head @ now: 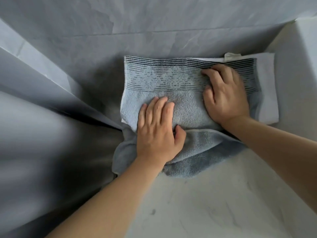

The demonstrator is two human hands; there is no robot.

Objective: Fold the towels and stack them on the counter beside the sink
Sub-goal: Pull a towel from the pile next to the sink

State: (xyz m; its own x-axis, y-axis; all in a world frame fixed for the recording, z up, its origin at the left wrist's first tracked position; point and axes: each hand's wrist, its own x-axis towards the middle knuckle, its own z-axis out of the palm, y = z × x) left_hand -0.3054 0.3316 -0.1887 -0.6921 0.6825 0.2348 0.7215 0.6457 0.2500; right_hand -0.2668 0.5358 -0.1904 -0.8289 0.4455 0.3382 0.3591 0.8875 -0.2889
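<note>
Terry cloth is pressed flat under 2 hands. The left hand (158, 127) is laid palm down on the plain lower part of the blue towel (187, 107), its fingers nearly straight and spread, the thumb bent against a fold; nothing is gripped. The right hand (224, 95) is laid palm down on the same towel's right side, fingers spread with the tips slightly bent over the patterned band; nothing is held there either.

The blue towel is seen folded into a rectangle, pale blue with a woven band along its far edge: thin dark stripes above and below a lighter floral motif. Its near part is left loose and rumpled, a darker blue flap spilling toward the viewer below the left hand.

Beneath the blue towel a white towel (267, 93) is laid, folded, its edge and a small label showing beyond the blue towel's right and far sides. Both are rested on the pale marbled counter (214, 203). To the left of the blue towel the sink (56, 152) is seen, blurred.
</note>
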